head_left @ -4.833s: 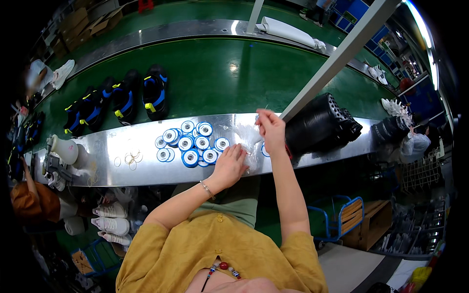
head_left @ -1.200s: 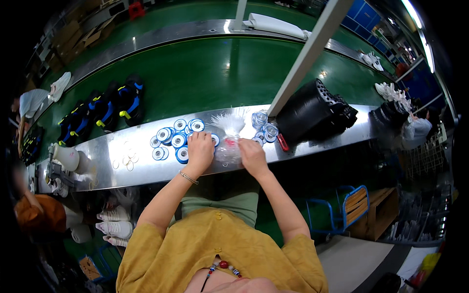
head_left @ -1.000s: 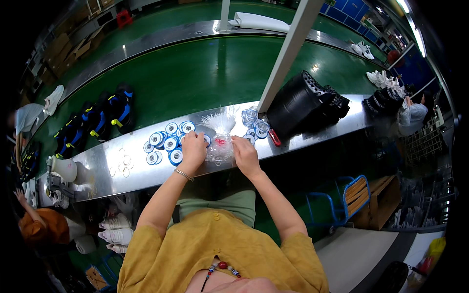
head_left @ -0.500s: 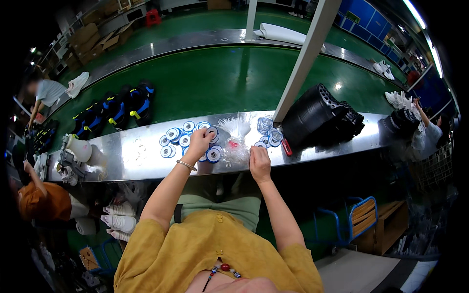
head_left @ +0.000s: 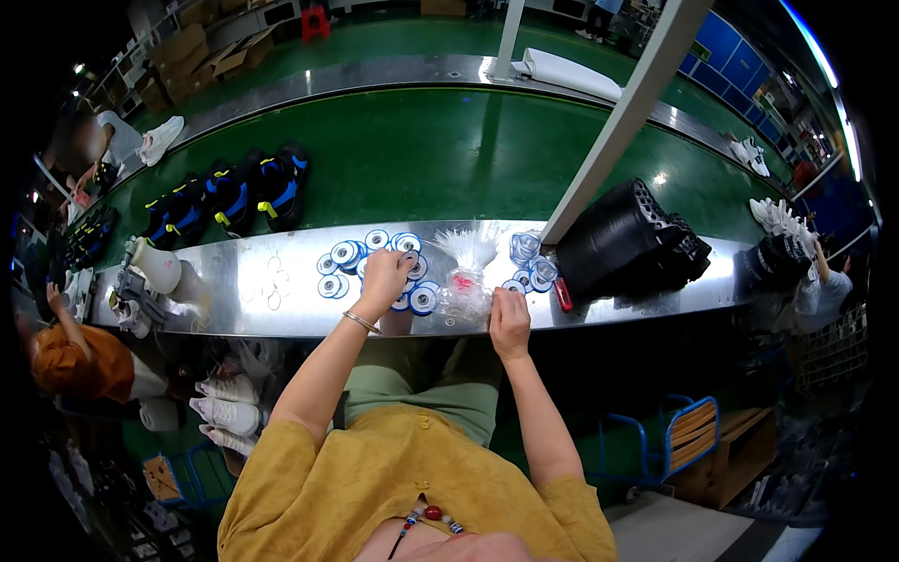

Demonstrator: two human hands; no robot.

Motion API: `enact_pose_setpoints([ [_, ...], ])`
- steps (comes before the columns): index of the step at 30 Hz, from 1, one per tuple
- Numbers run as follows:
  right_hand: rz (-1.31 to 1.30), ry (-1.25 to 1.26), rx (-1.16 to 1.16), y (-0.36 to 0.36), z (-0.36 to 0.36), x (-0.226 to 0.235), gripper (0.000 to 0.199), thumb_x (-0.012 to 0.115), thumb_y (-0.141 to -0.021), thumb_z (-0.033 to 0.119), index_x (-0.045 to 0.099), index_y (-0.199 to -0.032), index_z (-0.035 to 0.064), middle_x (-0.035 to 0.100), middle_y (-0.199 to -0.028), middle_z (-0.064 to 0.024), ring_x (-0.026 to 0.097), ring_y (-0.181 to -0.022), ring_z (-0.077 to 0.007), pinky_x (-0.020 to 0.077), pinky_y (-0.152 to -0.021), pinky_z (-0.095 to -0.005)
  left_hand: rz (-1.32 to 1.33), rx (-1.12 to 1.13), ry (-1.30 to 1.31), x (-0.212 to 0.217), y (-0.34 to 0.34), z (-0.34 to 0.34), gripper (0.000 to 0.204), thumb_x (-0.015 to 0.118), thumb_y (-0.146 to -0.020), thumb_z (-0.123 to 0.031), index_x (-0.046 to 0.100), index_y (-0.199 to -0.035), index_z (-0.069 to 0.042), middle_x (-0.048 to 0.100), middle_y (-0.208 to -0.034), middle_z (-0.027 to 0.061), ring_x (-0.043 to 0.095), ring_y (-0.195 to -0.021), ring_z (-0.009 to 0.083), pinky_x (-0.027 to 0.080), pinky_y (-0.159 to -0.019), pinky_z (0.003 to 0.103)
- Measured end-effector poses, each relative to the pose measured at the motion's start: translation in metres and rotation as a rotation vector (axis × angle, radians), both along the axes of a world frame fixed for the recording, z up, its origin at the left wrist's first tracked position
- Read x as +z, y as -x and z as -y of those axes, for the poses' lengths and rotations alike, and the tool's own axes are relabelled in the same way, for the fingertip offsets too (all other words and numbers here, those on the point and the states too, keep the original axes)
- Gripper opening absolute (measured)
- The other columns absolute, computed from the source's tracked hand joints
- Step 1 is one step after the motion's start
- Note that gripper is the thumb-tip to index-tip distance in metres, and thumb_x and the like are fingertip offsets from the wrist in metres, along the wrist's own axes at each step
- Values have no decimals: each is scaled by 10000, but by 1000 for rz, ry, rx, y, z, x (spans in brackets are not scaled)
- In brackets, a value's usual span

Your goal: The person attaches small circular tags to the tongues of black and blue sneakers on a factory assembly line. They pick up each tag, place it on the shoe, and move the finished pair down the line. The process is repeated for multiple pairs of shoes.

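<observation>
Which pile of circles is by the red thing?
The smaller right pile, between the plastic bundle and red thing; the bigger pile is at the left hand.

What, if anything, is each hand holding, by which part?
Apparently, left hand: a blue-rimmed disc, by its edge; right hand: clear plastic bundle, by its right edge.

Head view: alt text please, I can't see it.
A person's left hand is at a cluster of round, blue-rimmed white discs on a shiny metal bench, the right hand at the edge of a crumpled clear plastic bundle. A bulky black bundle lies to the right; black-and-blue shoes stand beyond, left.
</observation>
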State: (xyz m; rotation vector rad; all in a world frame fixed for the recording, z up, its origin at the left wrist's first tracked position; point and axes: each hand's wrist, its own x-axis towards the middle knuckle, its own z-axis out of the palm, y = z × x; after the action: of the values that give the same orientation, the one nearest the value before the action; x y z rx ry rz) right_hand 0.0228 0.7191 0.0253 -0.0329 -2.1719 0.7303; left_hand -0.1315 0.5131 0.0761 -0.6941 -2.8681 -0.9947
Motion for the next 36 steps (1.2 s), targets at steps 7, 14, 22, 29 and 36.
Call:
enact_pose_setpoints([
  [7,4,101,-18,-2,-1,2,108,547,-866,-43,601,-960,-35,608,-863,-178,584,-826,-360,479,-731,-400,169,25,-240,5,3,12,205,645,-848,-169,669,-923,20,606,-698,146,569,-652,280,457,-633,381],
  [14,97,219,-84,7,18,63,129,575,-874,-28,626,-992,-29,633,-844,-177,620,-734,-336,493,-637,-379,626,10,-731,30,-14,9,173,624,-894,-157,670,-941,3,589,-762,1,524,-642,66,421,-517,205],
  [22,209,153,112,56,78,112,51,621,-821,84,614,-776,61,615,-683,-122,606,-610,-315,469,-544,-411,467,-89,-787,30,-25,3,133,661,-866,-92,672,-945,15,586,-780,13,496,-648,71,400,-565,217],
  [29,296,59,109,71,90,109,150,601,-813,120,554,-681,68,594,-630,-119,592,-561,-321,450,-507,-435,357,-111,-744,36,-23,14,106,655,-857,-60,666,-918,27,536,-750,29,471,-650,99,383,-571,246],
  [36,345,25,149,76,97,113,158,602,-805,126,553,-667,67,590,-620,-118,597,-565,-315,452,-509,-438,289,-102,-700,44,-21,23,89,656,-839,-53,663,-867,31,540,-742,37,484,-668,112,371,-582,254],
])
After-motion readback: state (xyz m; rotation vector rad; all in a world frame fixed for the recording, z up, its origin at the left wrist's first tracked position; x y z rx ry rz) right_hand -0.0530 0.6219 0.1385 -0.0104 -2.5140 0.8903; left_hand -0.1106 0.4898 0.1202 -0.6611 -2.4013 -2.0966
